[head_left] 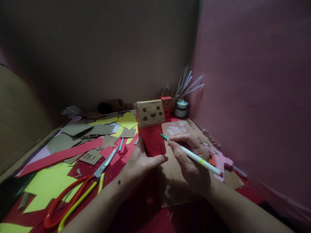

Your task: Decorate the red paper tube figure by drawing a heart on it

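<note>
Containers: beyond the left grip (143,160), off to its right, a squat white jar (181,111), pale green lid on, contents out of sight. White sticks (187,84) fan up beside it, tops leaning right; whatever holds them is mostly hidden. Just left of the jar, a second figure (167,104), eared, partly behind the one in hand.

Figure (153,137): held in the left grip, thumb across the front near the base, fingers round the left side and back. Long axis near upright, top leaning slightly left. Boxy brown head uppermost, drawn face turned toward the wearer; red body below, bearing a dark curved outline.

Right grip (191,158): closed round a white pen (191,153), held slantwise. Green tip points up and left at the right part of the red body; dark red end toward lower right. Contact at the tip: cannot tell.

Left of the left grip: scissors (106,164), blades aimed away and rightward; a long red strip (65,156); yellow scraps (53,183). Beneath the right grip, a brown board (178,192) on the red surface (136,207). Right of that grip, a pink glue gun (220,160).
</note>
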